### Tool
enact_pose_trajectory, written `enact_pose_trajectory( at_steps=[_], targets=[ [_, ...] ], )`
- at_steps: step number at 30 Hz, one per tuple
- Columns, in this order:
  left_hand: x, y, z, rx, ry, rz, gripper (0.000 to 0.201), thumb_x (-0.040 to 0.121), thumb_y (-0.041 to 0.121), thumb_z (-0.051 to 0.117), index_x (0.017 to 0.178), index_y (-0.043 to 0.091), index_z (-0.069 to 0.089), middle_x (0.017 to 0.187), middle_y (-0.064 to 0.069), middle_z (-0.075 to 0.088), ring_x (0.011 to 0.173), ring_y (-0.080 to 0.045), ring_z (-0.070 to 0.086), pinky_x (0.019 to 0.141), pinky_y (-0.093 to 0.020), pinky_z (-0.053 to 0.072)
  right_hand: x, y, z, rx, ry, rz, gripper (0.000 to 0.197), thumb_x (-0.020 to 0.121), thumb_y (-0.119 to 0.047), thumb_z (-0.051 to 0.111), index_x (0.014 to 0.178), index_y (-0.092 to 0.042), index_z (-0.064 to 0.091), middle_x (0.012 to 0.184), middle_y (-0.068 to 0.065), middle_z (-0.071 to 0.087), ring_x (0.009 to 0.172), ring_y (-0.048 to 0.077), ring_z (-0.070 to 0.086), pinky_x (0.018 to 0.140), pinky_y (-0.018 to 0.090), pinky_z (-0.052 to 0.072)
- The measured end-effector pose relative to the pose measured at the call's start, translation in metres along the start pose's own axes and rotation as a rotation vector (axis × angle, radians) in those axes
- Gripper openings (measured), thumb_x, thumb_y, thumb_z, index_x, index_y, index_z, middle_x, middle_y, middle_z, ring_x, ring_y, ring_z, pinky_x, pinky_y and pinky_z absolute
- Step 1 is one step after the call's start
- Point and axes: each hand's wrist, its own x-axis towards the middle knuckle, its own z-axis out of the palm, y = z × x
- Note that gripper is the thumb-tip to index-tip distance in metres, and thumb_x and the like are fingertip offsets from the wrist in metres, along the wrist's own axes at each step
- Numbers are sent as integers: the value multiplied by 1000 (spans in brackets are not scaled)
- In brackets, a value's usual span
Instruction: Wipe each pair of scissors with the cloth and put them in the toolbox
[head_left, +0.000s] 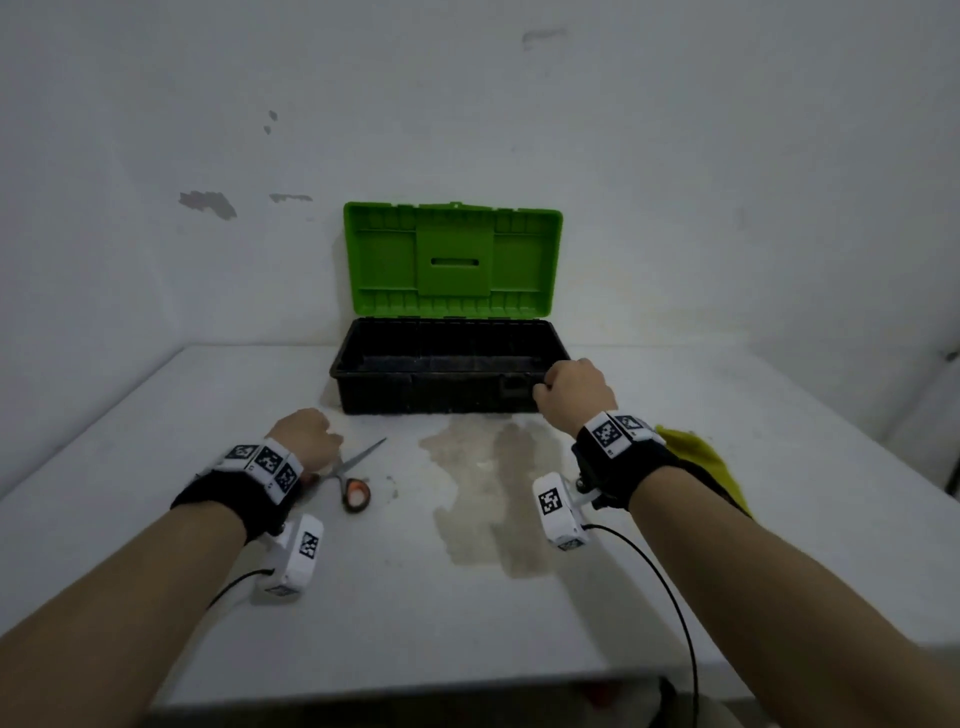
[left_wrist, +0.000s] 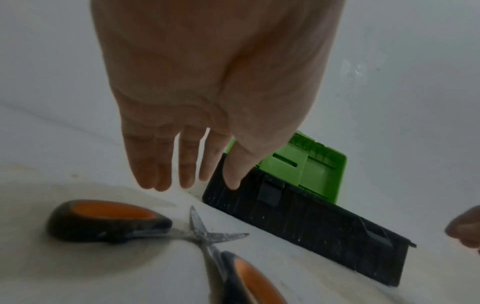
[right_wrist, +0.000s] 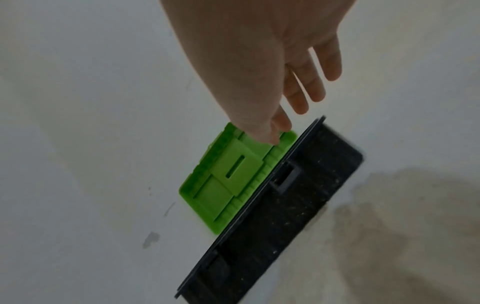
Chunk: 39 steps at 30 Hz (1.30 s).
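Observation:
Scissors (head_left: 349, 474) with orange and black handles lie on the white table, handles spread apart. My left hand (head_left: 301, 434) hovers just above them. In the left wrist view its fingers (left_wrist: 187, 174) hang straight and loose over the scissors (left_wrist: 205, 236) without touching them. The black toolbox (head_left: 441, 397) stands at the back with its green lid (head_left: 452, 260) upright; what I see of its inside is bare. My right hand (head_left: 569, 389) is at the box's right front corner, fingers (right_wrist: 298, 102) relaxed and holding nothing. A yellow cloth (head_left: 698, 460) lies behind my right forearm.
A brownish damp stain (head_left: 493, 499) spreads over the table (head_left: 415, 639) between my arms, in front of the box. The wall rises right behind the toolbox. The table's front edge runs below my forearms, and cables trail from both wrist cameras.

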Motion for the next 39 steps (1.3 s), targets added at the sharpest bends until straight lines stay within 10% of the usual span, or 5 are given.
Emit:
enact_pose_trajectory(
  at_steps=[6,17,26,30,39],
  targets=[
    [-30,-9,10,318,-69,-30,34,99,29,57,117,2,67,128,-15,65,115,-28,63,85,-27,46,-36,86,-26,-131,-40,189,38,92,-26,49,126,-10,52,133,16,45,122,36,44,101,45,41],
    [-31,-9,12,516,-55,54,13,92,14,61,95,4,68,112,-15,71,94,-30,67,72,-29,48,-38,144,-30,-196,-57,348,17,89,-27,54,82,-12,51,107,14,62,100,35,57,93,45,46],
    [-60,38,4,-310,-74,27,15,91,-4,51,81,5,58,83,-20,63,75,-32,63,79,-48,59,-35,124,-31,22,12,289,31,93,-33,44,107,-6,50,112,19,59,101,38,56,89,44,47],
    [-84,81,22,-602,-86,74,19,86,-5,50,89,14,54,75,-15,51,57,-22,44,51,-29,38,-49,105,-39,401,45,130,27,100,-24,33,119,-6,41,111,21,58,91,33,53,81,37,41],
    [-138,136,65,-1025,-297,285,21,106,24,49,97,8,61,63,1,45,46,-8,35,41,-19,25,-94,85,-56,820,-128,-230,15,100,-24,50,97,-22,65,85,-3,65,77,11,59,72,28,49]
  ],
)
